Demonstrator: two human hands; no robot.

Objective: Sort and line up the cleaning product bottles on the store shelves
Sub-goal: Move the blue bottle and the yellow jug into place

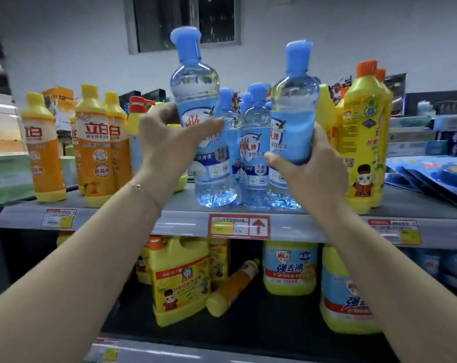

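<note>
My left hand (169,142) grips a clear blue-capped bottle (196,82) around its label, its base at the top shelf (185,221). My right hand (316,163) grips a second clear blue-capped bottle (295,100), also near the shelf edge. Between and behind them stand several more clear blue-capped bottles (256,153). Orange bottles with yellow caps (99,148) stand to the left. Tall yellow bottles with orange caps (366,137) stand to the right.
Below, large yellow jugs (180,281) and blue-labelled yellow jugs (290,268) stand on the lower shelf, with one small orange bottle (232,286) lying tipped between them. Blue flat packs (436,176) lie at the top shelf's right. A red price tag (239,226) marks the shelf edge.
</note>
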